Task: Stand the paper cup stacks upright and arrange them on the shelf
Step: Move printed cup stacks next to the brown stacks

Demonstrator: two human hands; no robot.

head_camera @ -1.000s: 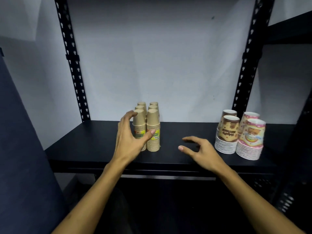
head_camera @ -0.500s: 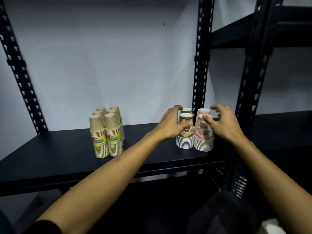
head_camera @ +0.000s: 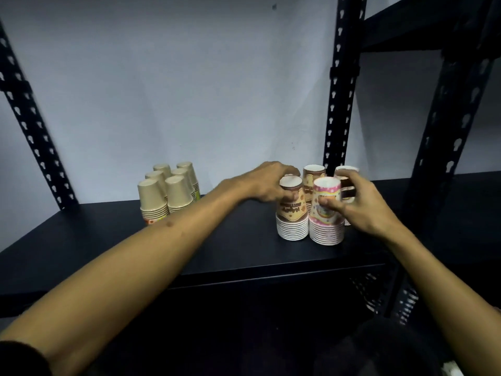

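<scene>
Reaching across the black shelf point(head_camera: 108, 251), the person's left hand point(head_camera: 267, 183) curls its fingers round the upper part of a brown patterned stack point(head_camera: 292, 213) of upturned paper cups, which stands upright near the shelf's right end; just beside it and touching it, a pink patterned stack point(head_camera: 325, 213) also stands upright, and the right hand point(head_camera: 357, 204) holds it with the thumb pressed on its front and the fingers wrapped behind; two more patterned stacks stand directly behind these, one brown point(head_camera: 313, 176) and one whose top point(head_camera: 346, 169) shows above the right hand's fingers, its colour hard to tell; well apart to the left, six plain tan stacks point(head_camera: 168, 191) stand upright in a tight two-column block toward the back of the shelf; a black perforated upright point(head_camera: 339, 85) rises behind the patterned group against the pale wall point(head_camera: 176, 77).
</scene>
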